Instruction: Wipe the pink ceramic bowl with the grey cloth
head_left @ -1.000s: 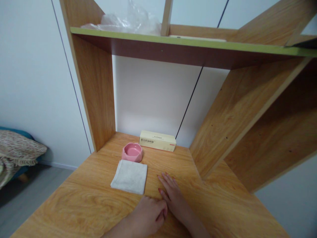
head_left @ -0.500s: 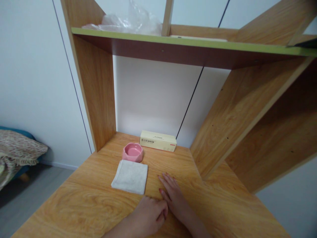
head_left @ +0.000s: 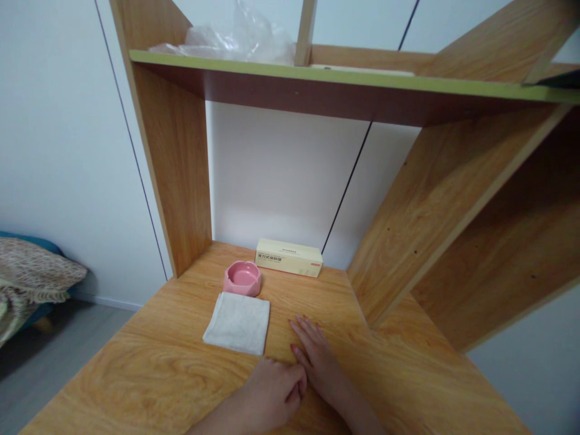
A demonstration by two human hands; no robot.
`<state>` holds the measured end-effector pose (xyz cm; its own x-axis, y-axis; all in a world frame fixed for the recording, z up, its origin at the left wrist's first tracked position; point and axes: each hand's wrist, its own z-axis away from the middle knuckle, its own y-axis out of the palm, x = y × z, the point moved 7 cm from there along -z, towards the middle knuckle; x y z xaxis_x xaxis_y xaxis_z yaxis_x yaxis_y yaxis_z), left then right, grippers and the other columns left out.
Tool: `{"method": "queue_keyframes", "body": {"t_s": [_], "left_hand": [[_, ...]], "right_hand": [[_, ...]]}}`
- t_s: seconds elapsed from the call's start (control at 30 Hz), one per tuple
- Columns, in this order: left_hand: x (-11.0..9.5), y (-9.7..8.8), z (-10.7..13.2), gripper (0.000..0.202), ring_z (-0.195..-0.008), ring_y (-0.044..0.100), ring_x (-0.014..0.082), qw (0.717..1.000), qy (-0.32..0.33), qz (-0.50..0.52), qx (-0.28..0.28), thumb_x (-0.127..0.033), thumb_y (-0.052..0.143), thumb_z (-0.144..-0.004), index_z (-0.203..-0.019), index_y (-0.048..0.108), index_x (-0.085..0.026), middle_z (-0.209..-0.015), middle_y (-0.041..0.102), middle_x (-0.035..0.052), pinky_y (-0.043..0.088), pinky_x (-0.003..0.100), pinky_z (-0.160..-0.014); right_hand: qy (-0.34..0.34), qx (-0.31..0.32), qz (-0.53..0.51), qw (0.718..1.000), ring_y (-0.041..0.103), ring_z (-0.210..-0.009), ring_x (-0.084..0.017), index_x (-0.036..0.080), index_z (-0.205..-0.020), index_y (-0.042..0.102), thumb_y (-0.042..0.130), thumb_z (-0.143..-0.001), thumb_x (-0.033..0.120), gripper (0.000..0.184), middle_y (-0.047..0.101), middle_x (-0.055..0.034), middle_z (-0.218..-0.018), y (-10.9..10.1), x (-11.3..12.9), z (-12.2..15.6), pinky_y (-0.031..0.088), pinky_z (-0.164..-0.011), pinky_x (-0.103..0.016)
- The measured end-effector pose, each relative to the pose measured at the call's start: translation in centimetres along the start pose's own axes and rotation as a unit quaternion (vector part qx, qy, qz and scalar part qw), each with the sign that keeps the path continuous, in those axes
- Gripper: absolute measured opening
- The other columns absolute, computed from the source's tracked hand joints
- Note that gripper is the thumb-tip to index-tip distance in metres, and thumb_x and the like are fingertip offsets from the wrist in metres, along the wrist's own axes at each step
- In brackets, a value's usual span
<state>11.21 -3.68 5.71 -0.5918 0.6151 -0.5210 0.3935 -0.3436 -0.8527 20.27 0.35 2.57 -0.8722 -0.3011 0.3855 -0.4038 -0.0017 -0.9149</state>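
Observation:
My left hand (head_left: pixel 272 396) rests on the wooden desk (head_left: pixel 136 374) with its fingers curled under, nothing visible in them. My right hand (head_left: pixel 317 356) lies flat beside it, fingers stretched out on the wood and touching the left hand. A folded white cloth (head_left: pixel 237 322) lies just left of my right fingertips, not touched. Behind the cloth stands a small pink bowl (head_left: pixel 242 278). A long cream box (head_left: pixel 289 257) lies against the back wall.
A wooden upright (head_left: pixel 174 163) stands at the left and a slanted panel (head_left: pixel 435 199) at the right. A green-edged shelf (head_left: pixel 344 77) overhead carries crumpled clear plastic (head_left: pixel 244 36). A bed with a patterned blanket (head_left: pixel 31 275) is far left.

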Motion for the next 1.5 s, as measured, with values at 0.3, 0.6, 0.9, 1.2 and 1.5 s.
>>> {"method": "queue_keyframes", "body": {"t_s": [0.3,0.6,0.9,1.2,1.5], "left_hand": [[0.0,0.1,0.0,0.018,-0.068,0.060,0.0124,1.000,0.000,-0.007,0.000,-0.010,0.041,-0.076,-0.080,0.055,-0.022,-0.076,0.065,-0.0037,0.040,0.019,-0.061],[0.0,0.1,0.0,0.018,-0.069,0.060,0.0128,1.000,-0.004,-0.008,0.007,-0.010,0.043,-0.074,-0.079,0.055,-0.022,-0.076,0.065,-0.0037,0.040,0.019,-0.061],[0.1,0.2,0.0,0.018,-0.070,0.060,0.0125,1.000,-0.002,0.006,0.019,-0.010,0.043,-0.074,-0.080,0.055,-0.021,-0.077,0.065,-0.0031,0.040,0.019,-0.062],[-0.1,-0.4,0.1,0.017,-0.062,0.059,0.0126,1.000,0.006,0.009,-0.015,-0.011,0.043,-0.071,-0.075,0.055,-0.022,-0.070,0.064,-0.0039,0.039,0.019,-0.056],[-0.7,-3.2,2.3,0.024,-0.069,0.056,0.0146,0.960,0.114,0.112,-0.228,-0.008,0.040,-0.063,-0.079,0.052,-0.021,-0.072,0.063,0.0000,0.039,0.025,-0.069]], "right_hand": [[0.001,-0.010,-0.006,1.000,0.026,-0.127,-0.020,0.017,-0.127,0.041,0.032,-0.086,0.035,0.046,0.037,-0.0068,-0.135,0.0,0.0,0.0,0.020,-0.105,-0.043],[0.002,-0.011,0.002,1.000,0.028,-0.126,-0.020,0.019,-0.126,0.042,0.032,-0.086,0.033,0.044,0.038,-0.0061,-0.134,-0.1,0.0,0.0,0.019,-0.105,-0.042],[0.005,0.000,0.000,1.000,0.027,-0.126,-0.020,0.017,-0.127,0.041,0.032,-0.086,0.035,0.046,0.037,-0.0066,-0.135,-0.1,0.1,0.0,0.020,-0.105,-0.042],[0.003,-0.065,-0.050,0.997,0.035,-0.121,-0.021,0.014,-0.123,0.045,0.038,-0.083,0.033,0.044,0.044,-0.0101,-0.129,-1.1,0.4,0.0,0.026,-0.102,-0.039],[-0.113,-0.029,-0.004,0.993,0.051,-0.093,-0.021,0.024,-0.119,0.048,0.047,-0.080,0.019,0.039,0.058,-0.0035,-0.106,-0.8,7.2,-1.8,0.040,-0.082,-0.032]]}}
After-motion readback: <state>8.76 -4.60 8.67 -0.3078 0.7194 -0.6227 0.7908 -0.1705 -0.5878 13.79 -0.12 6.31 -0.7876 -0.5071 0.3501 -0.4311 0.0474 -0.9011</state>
